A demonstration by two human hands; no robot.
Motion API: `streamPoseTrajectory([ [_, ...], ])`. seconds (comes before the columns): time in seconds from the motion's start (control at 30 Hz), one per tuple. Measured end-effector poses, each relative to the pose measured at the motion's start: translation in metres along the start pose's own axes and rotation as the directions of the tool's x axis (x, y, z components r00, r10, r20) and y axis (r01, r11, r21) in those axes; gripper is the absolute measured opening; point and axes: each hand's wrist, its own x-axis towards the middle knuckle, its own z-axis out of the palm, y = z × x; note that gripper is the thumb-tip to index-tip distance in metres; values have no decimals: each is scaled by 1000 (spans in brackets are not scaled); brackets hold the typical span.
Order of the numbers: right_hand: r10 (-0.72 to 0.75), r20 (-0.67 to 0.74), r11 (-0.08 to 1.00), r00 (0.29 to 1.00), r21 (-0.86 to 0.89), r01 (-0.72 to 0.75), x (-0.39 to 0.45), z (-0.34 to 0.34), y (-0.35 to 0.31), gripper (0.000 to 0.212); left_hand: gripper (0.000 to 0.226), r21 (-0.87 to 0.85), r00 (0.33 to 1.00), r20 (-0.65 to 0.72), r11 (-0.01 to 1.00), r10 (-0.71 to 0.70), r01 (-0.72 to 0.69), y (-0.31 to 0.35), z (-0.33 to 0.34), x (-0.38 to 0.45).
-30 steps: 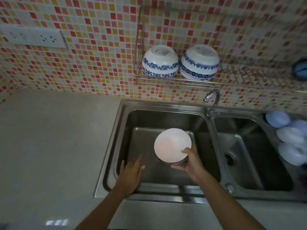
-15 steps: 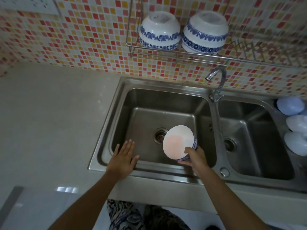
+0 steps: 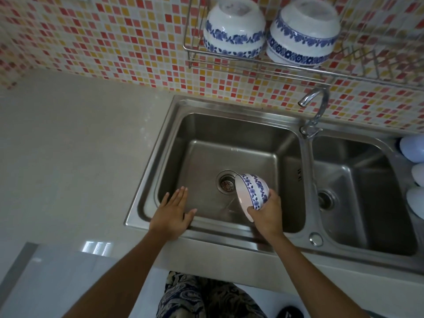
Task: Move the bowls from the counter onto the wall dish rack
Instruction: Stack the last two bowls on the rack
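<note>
the right hand (image 3: 266,213) grips a blue-and-white bowl (image 3: 252,191) by its base, fingers curled round the foot, and holds it tipped on its side over the left basin of the steel sink (image 3: 229,125), with the open mouth facing left toward the drain (image 3: 226,184). a thin stream of water seems to run from the bowl's lower rim down toward the basin floor, though it is faint. the bowl hangs above the basin bottom, apart from the drain strainer and just to its right

the left hand (image 3: 173,213) lies flat with its fingers straight and spread a little, palm down on the front-left rim of the sink, fingertips reaching out over the basin's edge; it holds nothing

up on the tiled wall, the wire dish rack (image 3: 259,65) carries two more blue-and-white bowls turned upside down: one on the left (image 3: 234,28) and one on the right (image 3: 302,33), standing side by side and touching or nearly so. the rest of the rack stretches off to the right with its zigzag wire slots

a curved tap (image 3: 314,106) stands behind the divider between the two basins, its spout pointing left. the right basin (image 3: 367,191) has its own drain. at the far right edge sit a few pale blue and white rounded things (image 3: 413,149), too cut off to name. the pale counter (image 3: 80,145) spreads out left of the sink
</note>
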Motion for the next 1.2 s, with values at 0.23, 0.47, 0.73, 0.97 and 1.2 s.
streamPoseTrajectory([
  [0.23,-284,-14,928,959,-258,271,-11,3,-6,80,98,-15,1000,-5,1000,10,-10,0,-1,-1],
  [0.47,-351,-21,860,936,-402,313,-21,4,-16,77,86,-35,1000,-19,999,1,-1,0,-1,-3],
  [0.73,350,264,463,899,785,-411,-16,-43,-53,47,97,-286,998,-66,958,0,-19,3,-31,1],
  [0.97,92,330,216,939,914,-342,-22,-121,-113,25,82,-99,828,-534,961,169,-259,45,-197,72],
  [1.2,-152,241,164,959,963,-216,-18,-175,-193,29,69,289,742,-562,927,367,-239,81,-294,121],
])
